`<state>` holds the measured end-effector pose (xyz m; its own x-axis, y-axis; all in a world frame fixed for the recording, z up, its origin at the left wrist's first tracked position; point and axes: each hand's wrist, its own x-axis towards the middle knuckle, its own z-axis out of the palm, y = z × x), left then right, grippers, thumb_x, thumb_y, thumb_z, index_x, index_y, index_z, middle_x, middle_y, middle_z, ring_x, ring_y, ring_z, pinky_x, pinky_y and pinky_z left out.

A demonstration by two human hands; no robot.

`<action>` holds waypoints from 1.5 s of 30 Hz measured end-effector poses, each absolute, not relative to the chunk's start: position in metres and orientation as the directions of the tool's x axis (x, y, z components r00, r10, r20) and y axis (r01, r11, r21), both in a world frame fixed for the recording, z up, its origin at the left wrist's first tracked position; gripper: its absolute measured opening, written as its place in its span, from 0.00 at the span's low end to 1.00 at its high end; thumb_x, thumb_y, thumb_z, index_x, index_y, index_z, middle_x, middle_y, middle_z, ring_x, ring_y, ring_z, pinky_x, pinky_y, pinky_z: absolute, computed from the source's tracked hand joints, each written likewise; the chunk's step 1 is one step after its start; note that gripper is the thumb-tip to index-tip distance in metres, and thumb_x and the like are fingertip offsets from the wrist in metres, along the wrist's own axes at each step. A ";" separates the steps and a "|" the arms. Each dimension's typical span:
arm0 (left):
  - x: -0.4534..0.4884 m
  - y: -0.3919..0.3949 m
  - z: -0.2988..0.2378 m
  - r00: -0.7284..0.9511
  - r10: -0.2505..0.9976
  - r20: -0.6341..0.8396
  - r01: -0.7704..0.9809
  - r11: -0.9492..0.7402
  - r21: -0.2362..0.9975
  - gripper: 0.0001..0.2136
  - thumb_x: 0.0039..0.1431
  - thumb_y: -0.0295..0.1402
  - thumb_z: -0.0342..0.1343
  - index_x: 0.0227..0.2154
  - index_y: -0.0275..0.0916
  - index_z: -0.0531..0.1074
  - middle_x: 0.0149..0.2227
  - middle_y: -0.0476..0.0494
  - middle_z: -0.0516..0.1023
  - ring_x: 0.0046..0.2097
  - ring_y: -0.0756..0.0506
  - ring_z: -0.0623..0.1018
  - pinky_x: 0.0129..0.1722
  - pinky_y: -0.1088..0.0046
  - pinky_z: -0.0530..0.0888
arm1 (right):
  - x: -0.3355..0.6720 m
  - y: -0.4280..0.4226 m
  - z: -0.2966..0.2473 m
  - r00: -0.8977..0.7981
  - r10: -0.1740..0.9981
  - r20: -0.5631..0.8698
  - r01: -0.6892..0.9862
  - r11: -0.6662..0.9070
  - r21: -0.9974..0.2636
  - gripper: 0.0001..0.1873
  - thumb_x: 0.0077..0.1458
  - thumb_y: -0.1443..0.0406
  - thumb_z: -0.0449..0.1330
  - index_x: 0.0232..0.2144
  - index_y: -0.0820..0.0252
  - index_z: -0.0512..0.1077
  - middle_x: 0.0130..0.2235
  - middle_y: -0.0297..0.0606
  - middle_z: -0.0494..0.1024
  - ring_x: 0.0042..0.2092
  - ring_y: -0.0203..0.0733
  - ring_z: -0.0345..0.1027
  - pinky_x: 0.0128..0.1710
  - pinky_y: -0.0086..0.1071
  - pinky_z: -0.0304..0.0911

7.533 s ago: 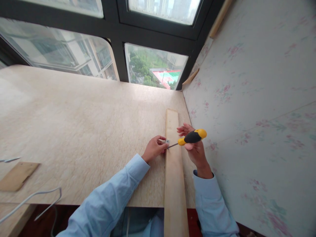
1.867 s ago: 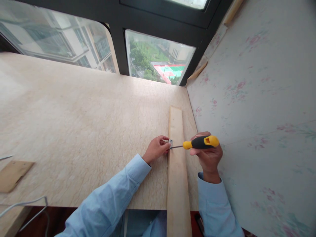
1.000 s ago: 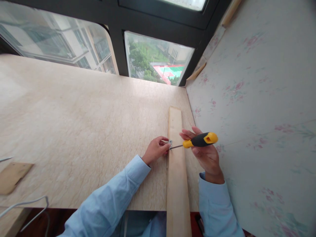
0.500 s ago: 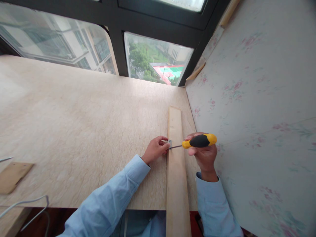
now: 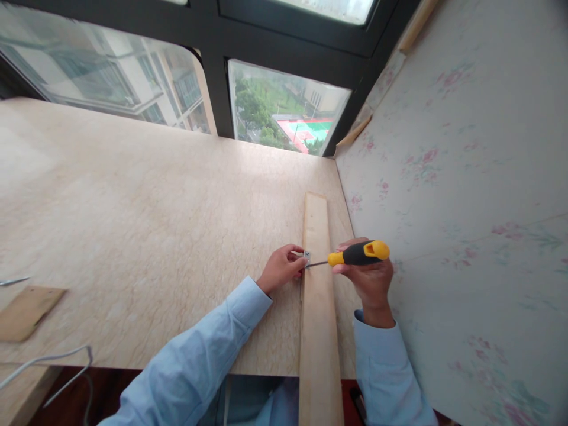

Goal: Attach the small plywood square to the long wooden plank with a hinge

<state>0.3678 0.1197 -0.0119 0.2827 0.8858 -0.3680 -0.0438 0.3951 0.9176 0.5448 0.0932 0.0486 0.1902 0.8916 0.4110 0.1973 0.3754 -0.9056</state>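
A long pale wooden board (image 5: 318, 331) lies on the stone-look sill, its near end sticking out past the front edge. At the board's left edge sits a small metal bracket (image 5: 307, 255), partly covered by fingers. My left hand (image 5: 280, 269) pinches it there between thumb and fingers. Closed around the yellow and black handle of a screwdriver (image 5: 358, 253) is my right hand (image 5: 373, 285). The screwdriver's shaft lies nearly level across the board, its tip at the bracket beside my left thumb. Whether a screw is under the tip, I cannot tell.
A papered wall (image 5: 465, 177) rises close to my right hand. Dark window frames (image 5: 284, 38) stand behind the sill (image 5: 168, 225). At the left lie a thin wooden piece (image 5: 31, 312), a pointed metal tool (image 5: 15, 281) and a white cable (image 5: 53, 356).
The screwdriver handle has turned in my right hand, so a slot in its yellow end now shows. My left hand stays at the bracket. The view has shifted slightly.
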 end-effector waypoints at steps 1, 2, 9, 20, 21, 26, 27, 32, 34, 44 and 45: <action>0.368 0.120 -0.011 0.281 0.885 -0.372 -0.040 0.398 0.917 0.12 0.53 0.29 0.64 0.40 0.35 0.73 0.29 0.46 0.79 0.32 0.46 0.80 0.28 0.72 0.78 | 0.544 0.094 0.048 0.189 0.886 0.424 0.202 0.388 -0.899 0.24 0.32 0.55 0.79 0.29 0.57 0.75 0.31 0.35 0.77 0.32 0.43 0.73 0.32 0.38 0.74; 0.368 0.120 -0.011 0.280 0.884 -0.374 -0.036 0.399 0.916 0.12 0.53 0.29 0.64 0.40 0.35 0.73 0.29 0.46 0.79 0.32 0.46 0.80 0.28 0.72 0.78 | 0.544 0.095 0.048 0.176 0.887 0.427 0.187 0.396 -0.899 0.25 0.32 0.55 0.79 0.32 0.56 0.75 0.32 0.35 0.77 0.33 0.43 0.72 0.33 0.37 0.74; 0.367 0.120 -0.008 0.287 0.886 -0.365 -0.028 0.389 0.921 0.12 0.54 0.29 0.64 0.41 0.35 0.73 0.31 0.44 0.80 0.32 0.47 0.80 0.27 0.74 0.78 | 0.552 0.088 0.051 -0.135 0.949 0.284 -0.069 0.277 -0.959 0.36 0.52 0.49 0.68 0.60 0.49 0.66 0.60 0.45 0.73 0.60 0.55 0.68 0.59 0.56 0.65; 0.368 0.119 -0.012 0.282 0.889 -0.362 -0.021 0.383 0.924 0.10 0.54 0.29 0.64 0.39 0.35 0.73 0.30 0.45 0.79 0.32 0.46 0.80 0.28 0.73 0.78 | 0.537 0.089 0.049 0.233 0.872 0.429 0.091 0.420 -0.903 0.24 0.33 0.57 0.79 0.30 0.57 0.74 0.31 0.37 0.82 0.31 0.49 0.79 0.31 0.43 0.78; 0.368 0.119 -0.011 0.282 0.889 -0.362 -0.019 0.382 0.924 0.10 0.54 0.29 0.64 0.39 0.35 0.73 0.30 0.45 0.79 0.32 0.47 0.79 0.28 0.73 0.78 | 0.536 0.089 0.049 0.245 0.868 0.432 0.087 0.425 -0.901 0.24 0.32 0.57 0.79 0.30 0.57 0.74 0.31 0.36 0.81 0.31 0.48 0.79 0.31 0.43 0.78; 0.368 0.119 -0.011 0.282 0.887 -0.365 -0.020 0.386 0.922 0.10 0.54 0.28 0.63 0.40 0.35 0.73 0.30 0.45 0.79 0.32 0.47 0.80 0.28 0.73 0.78 | 0.541 0.089 0.049 0.168 0.896 0.412 0.010 0.416 -0.909 0.24 0.36 0.57 0.78 0.36 0.56 0.77 0.34 0.37 0.82 0.34 0.48 0.79 0.34 0.42 0.78; 0.368 0.119 -0.011 0.282 0.886 -0.367 -0.027 0.390 0.920 0.10 0.54 0.28 0.63 0.40 0.35 0.72 0.30 0.45 0.79 0.32 0.47 0.80 0.28 0.73 0.78 | 0.543 0.089 0.050 0.099 0.915 0.391 -0.014 0.395 -0.919 0.25 0.40 0.56 0.77 0.40 0.55 0.78 0.37 0.39 0.83 0.37 0.49 0.80 0.37 0.43 0.78; 0.367 0.119 -0.007 0.284 0.882 -0.376 -0.027 0.399 0.916 0.08 0.56 0.27 0.61 0.39 0.35 0.72 0.30 0.45 0.79 0.32 0.47 0.80 0.29 0.73 0.78 | 0.554 0.087 0.054 -0.163 0.956 0.244 -0.032 0.242 -0.970 0.25 0.56 0.58 0.67 0.55 0.50 0.72 0.55 0.43 0.79 0.54 0.52 0.75 0.53 0.50 0.72; 0.368 0.119 -0.007 0.286 0.881 -0.377 -0.015 0.398 0.917 0.08 0.57 0.26 0.60 0.40 0.34 0.72 0.31 0.45 0.79 0.32 0.47 0.79 0.29 0.73 0.78 | 0.555 0.087 0.052 -0.107 0.964 0.244 0.002 0.245 -0.969 0.20 0.54 0.60 0.70 0.49 0.52 0.76 0.47 0.41 0.83 0.48 0.51 0.78 0.48 0.47 0.75; 0.368 0.120 -0.012 0.289 0.884 -0.367 -0.021 0.389 0.921 0.10 0.55 0.28 0.62 0.40 0.35 0.72 0.30 0.45 0.79 0.32 0.47 0.79 0.28 0.73 0.78 | 0.544 0.093 0.048 0.152 0.869 0.471 0.247 0.428 -0.869 0.26 0.32 0.51 0.78 0.31 0.54 0.74 0.31 0.35 0.77 0.32 0.46 0.72 0.33 0.41 0.72; 0.368 0.120 -0.012 0.289 0.884 -0.368 -0.021 0.391 0.920 0.09 0.55 0.27 0.62 0.40 0.35 0.72 0.30 0.45 0.79 0.32 0.47 0.79 0.28 0.73 0.78 | 0.544 0.093 0.047 0.142 0.870 0.473 0.224 0.437 -0.871 0.27 0.32 0.50 0.78 0.32 0.53 0.73 0.31 0.35 0.77 0.33 0.46 0.71 0.34 0.42 0.71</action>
